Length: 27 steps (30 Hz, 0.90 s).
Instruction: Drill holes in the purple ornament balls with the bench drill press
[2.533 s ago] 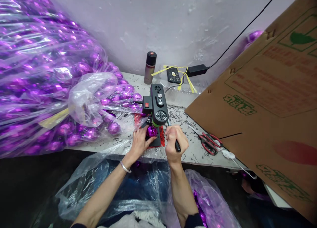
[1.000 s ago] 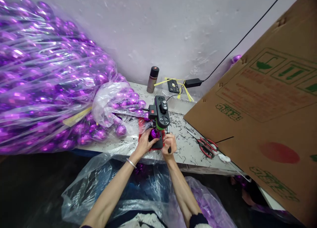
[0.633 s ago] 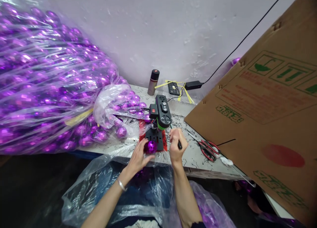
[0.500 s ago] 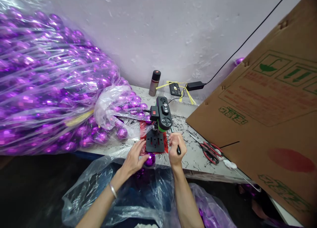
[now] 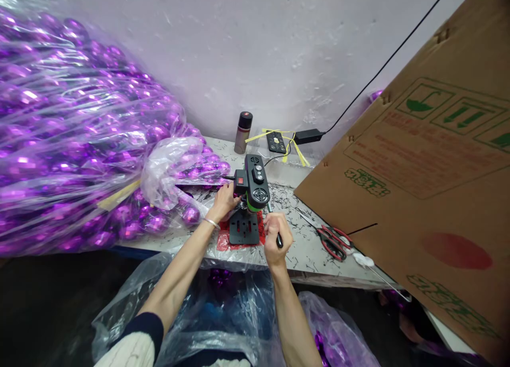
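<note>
My right hand [image 5: 278, 238] is wrapped around the black-handled lever [image 5: 279, 241] of a small black press machine [image 5: 257, 182]. My left hand [image 5: 226, 201] is at the machine's left side, with its fingers curled close to a bit of purple below the red switch. What those fingers hold, if anything, is partly hidden. The slotted black base plate [image 5: 244, 229] sits on red plastic. Shiny purple balls [image 5: 207, 168] spill from the mouth of a clear bag beside my left hand. Another purple ball cluster [image 5: 220, 276] shows in the clear plastic [image 5: 187, 324] over my lap.
A big bag of purple balls [image 5: 79, 133] fills the left. A spray can [image 5: 243, 132], a black adapter [image 5: 308, 136] and yellow ties stand or lie behind the machine. Red-handled scissors [image 5: 333, 241] lie to the right, near a large cardboard box [image 5: 430, 186]. Black scraps litter the tabletop.
My left hand has moved from the front of the base plate up to the machine's left side. The purple ball that was at the plate's front has gone from there. My right hand stays on the lever.
</note>
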Each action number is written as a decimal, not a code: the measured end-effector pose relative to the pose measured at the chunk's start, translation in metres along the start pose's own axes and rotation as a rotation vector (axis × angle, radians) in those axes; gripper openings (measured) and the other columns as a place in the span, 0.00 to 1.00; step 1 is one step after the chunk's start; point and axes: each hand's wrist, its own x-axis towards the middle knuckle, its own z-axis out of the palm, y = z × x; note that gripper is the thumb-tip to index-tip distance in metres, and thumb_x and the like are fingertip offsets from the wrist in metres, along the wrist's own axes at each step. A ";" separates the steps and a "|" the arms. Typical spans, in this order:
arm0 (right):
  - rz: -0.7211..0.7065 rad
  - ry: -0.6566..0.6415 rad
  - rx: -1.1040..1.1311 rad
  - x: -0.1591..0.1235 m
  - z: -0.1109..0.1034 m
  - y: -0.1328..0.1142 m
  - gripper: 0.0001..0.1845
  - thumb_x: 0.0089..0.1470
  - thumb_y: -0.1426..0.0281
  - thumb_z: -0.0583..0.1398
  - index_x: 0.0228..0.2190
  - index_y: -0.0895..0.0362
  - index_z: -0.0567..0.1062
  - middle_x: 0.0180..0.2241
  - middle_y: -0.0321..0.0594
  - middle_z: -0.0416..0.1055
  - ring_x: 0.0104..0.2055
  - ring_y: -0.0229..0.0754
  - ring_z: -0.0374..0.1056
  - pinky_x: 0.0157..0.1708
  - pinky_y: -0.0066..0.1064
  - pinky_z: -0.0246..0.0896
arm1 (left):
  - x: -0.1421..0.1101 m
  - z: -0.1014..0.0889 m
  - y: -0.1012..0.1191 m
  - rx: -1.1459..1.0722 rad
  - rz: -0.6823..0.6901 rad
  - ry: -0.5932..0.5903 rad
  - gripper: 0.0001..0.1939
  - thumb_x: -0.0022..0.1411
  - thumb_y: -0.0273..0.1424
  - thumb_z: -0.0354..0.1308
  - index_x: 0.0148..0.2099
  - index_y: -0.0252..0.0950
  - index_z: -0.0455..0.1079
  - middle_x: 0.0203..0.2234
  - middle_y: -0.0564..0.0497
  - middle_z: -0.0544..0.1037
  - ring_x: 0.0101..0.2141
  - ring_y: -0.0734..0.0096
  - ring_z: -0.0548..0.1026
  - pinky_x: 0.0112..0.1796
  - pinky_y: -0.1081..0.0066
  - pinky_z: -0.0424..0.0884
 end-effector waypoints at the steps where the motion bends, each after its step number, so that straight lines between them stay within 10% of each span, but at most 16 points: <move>1: -0.003 -0.003 0.009 0.001 0.000 0.000 0.19 0.68 0.72 0.51 0.23 0.54 0.65 0.25 0.34 0.66 0.28 0.36 0.64 0.29 0.31 0.57 | -0.007 -0.004 -0.004 -0.053 0.014 0.015 0.23 0.60 0.34 0.65 0.57 0.33 0.71 0.48 0.36 0.79 0.48 0.46 0.79 0.49 0.55 0.75; 6: 0.048 -0.019 0.041 0.011 -0.001 -0.006 0.20 0.68 0.71 0.52 0.22 0.53 0.64 0.24 0.34 0.65 0.29 0.37 0.64 0.31 0.32 0.59 | -0.071 -0.028 -0.025 -0.694 -0.101 0.112 0.30 0.64 0.44 0.60 0.65 0.38 0.67 0.54 0.42 0.79 0.48 0.56 0.80 0.47 0.60 0.78; 10: 0.101 -0.018 0.070 0.018 -0.002 -0.012 0.20 0.69 0.71 0.53 0.22 0.54 0.63 0.24 0.32 0.63 0.29 0.35 0.63 0.31 0.31 0.58 | -0.123 -0.029 -0.024 -1.128 -0.283 0.002 0.30 0.66 0.48 0.57 0.64 0.38 0.69 0.44 0.45 0.83 0.33 0.64 0.83 0.29 0.70 0.78; 14: 0.095 -0.027 0.058 0.017 -0.002 -0.013 0.20 0.69 0.70 0.52 0.22 0.54 0.63 0.24 0.33 0.63 0.29 0.35 0.63 0.31 0.31 0.58 | -0.145 -0.016 -0.016 -1.284 -0.348 -0.081 0.33 0.62 0.49 0.64 0.65 0.41 0.69 0.48 0.43 0.83 0.36 0.63 0.84 0.36 0.65 0.83; 27: 0.045 -0.064 0.003 0.014 -0.005 -0.011 0.19 0.69 0.71 0.51 0.24 0.53 0.64 0.25 0.34 0.65 0.30 0.37 0.64 0.33 0.33 0.59 | -0.119 0.021 -0.002 -0.494 0.083 0.152 0.22 0.70 0.41 0.56 0.61 0.38 0.73 0.57 0.41 0.78 0.58 0.53 0.76 0.60 0.52 0.72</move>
